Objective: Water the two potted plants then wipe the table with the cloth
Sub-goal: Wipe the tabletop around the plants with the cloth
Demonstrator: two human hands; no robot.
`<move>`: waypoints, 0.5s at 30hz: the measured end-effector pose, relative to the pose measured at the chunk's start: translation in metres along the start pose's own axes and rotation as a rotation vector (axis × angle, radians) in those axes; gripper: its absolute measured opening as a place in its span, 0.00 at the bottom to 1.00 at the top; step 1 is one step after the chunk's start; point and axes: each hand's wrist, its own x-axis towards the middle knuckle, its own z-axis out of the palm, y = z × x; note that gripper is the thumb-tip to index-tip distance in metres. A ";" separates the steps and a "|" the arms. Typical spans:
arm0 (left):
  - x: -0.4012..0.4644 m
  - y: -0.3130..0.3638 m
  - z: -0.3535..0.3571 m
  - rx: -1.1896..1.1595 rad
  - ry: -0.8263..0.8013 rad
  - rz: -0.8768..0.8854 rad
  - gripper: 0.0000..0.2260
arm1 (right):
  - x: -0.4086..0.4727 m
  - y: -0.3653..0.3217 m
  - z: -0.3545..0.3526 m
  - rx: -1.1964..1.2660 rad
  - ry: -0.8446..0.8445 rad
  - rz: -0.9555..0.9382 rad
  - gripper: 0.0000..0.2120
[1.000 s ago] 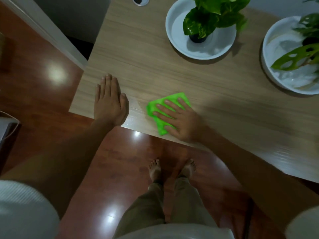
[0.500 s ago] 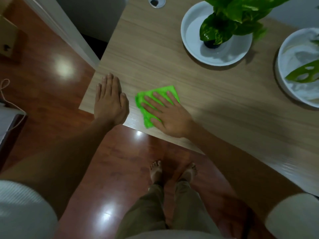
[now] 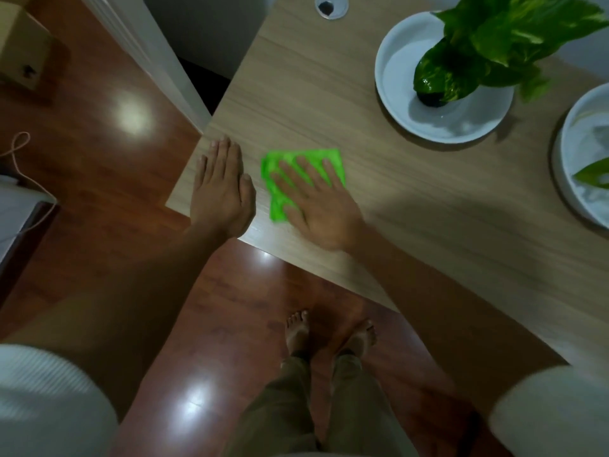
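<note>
1 cloth (image 3: 298, 166), 2 plants (image 3: 487, 44) (image 3: 593, 173), 2 hands (image 3: 220, 189) (image 3: 316, 199) flat on table (image 3: 428, 225).

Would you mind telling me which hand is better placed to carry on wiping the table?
The right hand: it lies flat on the green cloth. The left hand rests bare on the table corner, beside the cloth.

Bright green cloth (image 3: 304, 169) — pale wood-grain table (image 3: 412, 225), white dishes (image 3: 395, 103)

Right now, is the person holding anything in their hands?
Nothing is gripped. The right hand presses flat on the middle of the green cloth, pinning it to the table. The left hand rests flat, empty.
</note>
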 end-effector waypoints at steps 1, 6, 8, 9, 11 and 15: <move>0.001 -0.003 -0.001 0.010 0.009 -0.005 0.29 | -0.020 0.002 0.004 -0.022 -0.008 -0.120 0.27; 0.002 -0.005 0.000 0.026 -0.003 -0.026 0.28 | -0.031 0.070 -0.005 -0.056 -0.027 -0.013 0.28; 0.001 -0.005 -0.001 0.021 -0.001 -0.028 0.28 | 0.014 0.078 -0.013 -0.015 0.043 0.252 0.27; 0.001 -0.005 -0.001 0.020 0.003 -0.028 0.28 | 0.039 0.075 -0.017 0.020 0.069 0.353 0.28; 0.002 -0.008 -0.002 0.018 0.008 -0.025 0.27 | 0.084 0.060 -0.024 0.115 0.039 0.461 0.29; 0.003 -0.011 -0.002 0.033 0.014 -0.027 0.27 | 0.089 0.024 -0.018 0.047 -0.005 0.242 0.29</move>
